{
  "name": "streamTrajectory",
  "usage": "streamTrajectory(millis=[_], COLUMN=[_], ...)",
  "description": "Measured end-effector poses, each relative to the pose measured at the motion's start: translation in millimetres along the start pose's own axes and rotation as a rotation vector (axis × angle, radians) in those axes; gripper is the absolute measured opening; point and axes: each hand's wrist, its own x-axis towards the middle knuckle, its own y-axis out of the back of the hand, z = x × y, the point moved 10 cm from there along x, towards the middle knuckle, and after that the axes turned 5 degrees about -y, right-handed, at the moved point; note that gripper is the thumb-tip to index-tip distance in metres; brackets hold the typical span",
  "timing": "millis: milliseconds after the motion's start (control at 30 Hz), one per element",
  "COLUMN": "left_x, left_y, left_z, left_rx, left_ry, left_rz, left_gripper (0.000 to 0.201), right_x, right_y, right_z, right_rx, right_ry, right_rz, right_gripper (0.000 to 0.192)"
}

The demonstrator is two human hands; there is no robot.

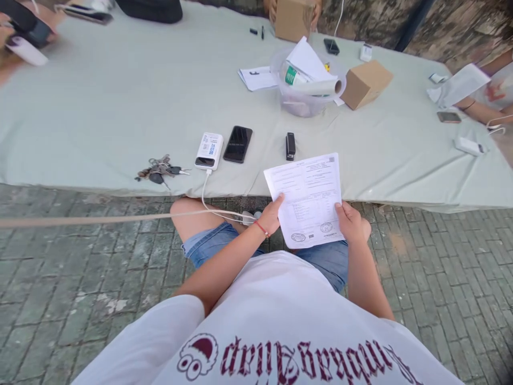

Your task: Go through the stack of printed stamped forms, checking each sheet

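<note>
A printed paper sheet (308,200) with stamps near its lower edge is held over my lap, just off the table's front edge. Its left edge is pinched by my left hand (272,215), which has a red cord bracelet at the wrist. My right hand (351,222) grips the right edge, thumb on top. Beyond the sheet stands a small black stapler (290,146). To its left lie a black smartphone (238,144) and a white power bank (209,151) with a white cable plugged in. Farther left is a bunch of keys (160,171).
The table (120,117) has a pale green cloth. A clear plastic tub (300,107) holds papers and a roll; beside it are a cardboard box (366,84) and folded papers (257,78). Other people's hands appear at the far side, left and right. A pale cord (100,218) crosses at left.
</note>
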Motion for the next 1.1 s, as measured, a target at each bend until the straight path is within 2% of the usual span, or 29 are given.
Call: streamTrajectory(millis=[333, 633, 767, 900, 1100], left_x=[6.4, 6.5, 7.0, 7.5, 3.3], left_y=[10.8, 36.9, 35.2, 28.8, 41.0], left_z=[0.4, 14.9, 21.7, 26.8, 14.6], left_rx=[-0.012, 0.086, 0.092, 0.142, 0.19], left_ry=[0.003, -0.139, -0.163, -0.18, -0.152], left_rz=[0.051, 0.241, 0.313, 0.32, 0.345], left_gripper=[0.061, 0.048, 0.045, 0.044, 0.05], right_x=[1.5, 0.1, -2.3, -7.3, -18.4], right_y=[-16.4, -29.6, -34.3, -41.8, -46.6], right_z=[31.8, 62.3, 73.9, 84.6, 93.0], right_rx=[0.202, 0.367, 0.373, 0.439, 0.47], right_ry=[-0.165, -0.351, -0.411, -0.463, -0.499], right_rz=[-0.073, -0.183, -0.208, -0.25, -0.257], right_gripper=[0.038, 0.036, 0.035, 0.035, 0.037])
